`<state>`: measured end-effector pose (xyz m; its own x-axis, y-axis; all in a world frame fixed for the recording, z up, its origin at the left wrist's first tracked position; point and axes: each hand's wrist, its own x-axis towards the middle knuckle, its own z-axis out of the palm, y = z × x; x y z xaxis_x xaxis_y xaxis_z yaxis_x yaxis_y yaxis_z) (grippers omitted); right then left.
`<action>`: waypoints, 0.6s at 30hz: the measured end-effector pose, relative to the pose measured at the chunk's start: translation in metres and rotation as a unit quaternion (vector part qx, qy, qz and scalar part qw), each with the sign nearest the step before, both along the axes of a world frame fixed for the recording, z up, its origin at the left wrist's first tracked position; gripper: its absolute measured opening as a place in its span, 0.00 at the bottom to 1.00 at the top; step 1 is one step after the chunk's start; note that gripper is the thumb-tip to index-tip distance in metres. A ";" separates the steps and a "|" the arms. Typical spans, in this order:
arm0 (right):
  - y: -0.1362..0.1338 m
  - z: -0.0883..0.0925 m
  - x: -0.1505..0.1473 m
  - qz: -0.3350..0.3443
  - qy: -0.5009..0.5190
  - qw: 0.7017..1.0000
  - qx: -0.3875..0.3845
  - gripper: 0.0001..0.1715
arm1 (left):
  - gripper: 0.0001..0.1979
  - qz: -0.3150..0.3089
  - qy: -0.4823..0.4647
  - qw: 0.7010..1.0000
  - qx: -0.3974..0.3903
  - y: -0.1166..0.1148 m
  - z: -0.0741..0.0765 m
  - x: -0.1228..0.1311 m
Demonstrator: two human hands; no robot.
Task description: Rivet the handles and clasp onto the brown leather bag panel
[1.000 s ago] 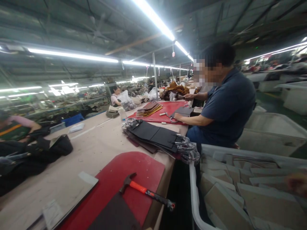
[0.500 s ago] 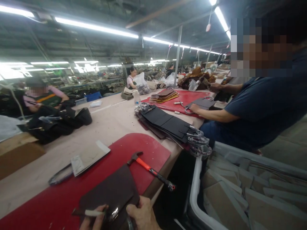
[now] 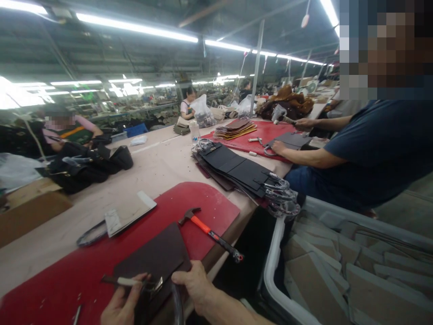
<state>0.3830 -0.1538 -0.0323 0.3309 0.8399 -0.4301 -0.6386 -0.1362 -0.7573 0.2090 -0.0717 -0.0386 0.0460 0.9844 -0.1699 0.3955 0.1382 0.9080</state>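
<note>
A dark brown bag panel [image 3: 155, 253] lies near the front edge, partly over the red mat [image 3: 203, 198]. My right hand [image 3: 196, 286] is closed on the panel's right edge, thumb on top, beside a plastic-wrapped handle [image 3: 177, 302]. My left hand [image 3: 123, 300] pinches a narrow brown strap [image 3: 126, 281] with a whitish wrapped section, over the panel's near part. Close to the left fingertips a shiny metal fitting [image 3: 158, 284] catches the light; how it joins the strap is hard to make out. Beyond the panel rests a claw hammer [image 3: 206, 228] with an orange and black handle.
A pale panel [image 3: 130, 213] with a looped handle lies farther left. Dark panels [image 3: 233, 168] with wrapped handles are stacked mid-table. At right stands a grey bin [image 3: 274, 266] of pale pieces; a co-worker [image 3: 379, 144] sits beyond it. Black bags [image 3: 91, 164] are at left.
The view has shifted slightly. My right hand has moved a little left along the panel's edge, and more of its forearm shows. Both hands keep their hold.
</note>
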 end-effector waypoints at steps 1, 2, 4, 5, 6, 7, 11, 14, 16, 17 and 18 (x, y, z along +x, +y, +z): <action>0.000 0.001 -0.001 0.004 0.010 1.000 0.005 0.12 | 0.34 0.002 -0.012 1.000 -0.001 -0.001 0.005 0.002; 0.000 0.002 -0.002 0.009 0.017 1.000 0.009 0.12 | 0.35 0.004 -0.029 1.000 0.001 -0.002 0.011 0.003; 0.001 0.000 -0.003 0.020 0.023 0.999 0.011 0.15 | 0.34 -0.015 -0.077 0.997 0.019 -0.002 0.020 0.006; 0.002 -0.002 -0.003 0.027 0.027 0.999 0.013 0.17 | 0.33 -0.018 -0.114 0.993 0.025 0.000 0.024 0.008; 0.003 -0.005 -0.003 0.032 0.031 0.999 0.015 0.19 | 0.31 -0.020 -0.147 0.989 0.024 0.003 0.026 0.009; 0.005 -0.008 -0.003 0.037 0.037 0.998 0.018 0.21 | 0.29 -0.020 -0.173 0.984 0.031 0.006 0.028 0.010; 0.009 -0.015 -0.006 0.053 0.060 0.997 0.018 0.21 | 0.23 -0.025 -0.204 0.976 0.074 0.017 0.026 0.018; 0.006 -0.017 -0.011 0.060 0.069 0.996 0.009 0.20 | 0.20 -0.038 -0.231 0.969 0.075 0.018 0.022 0.023; 0.004 -0.018 -0.014 0.058 0.070 0.996 0.005 0.20 | 0.20 -0.049 -0.241 0.967 0.069 0.018 0.019 0.025; 0.003 -0.019 -0.014 0.057 0.070 0.996 0.004 0.20 | 0.20 -0.052 -0.244 0.966 0.065 0.017 0.018 0.025; 0.002 -0.020 -0.015 0.056 0.070 0.996 0.003 0.20 | 0.19 -0.054 -0.247 0.965 0.062 0.017 0.017 0.026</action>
<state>0.3683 -0.1519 -0.0520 0.1722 0.8708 -0.4605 -0.7195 -0.2081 -0.6626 0.2349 -0.0546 -0.0215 0.1944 0.9808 0.0183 -0.0846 -0.0018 0.9964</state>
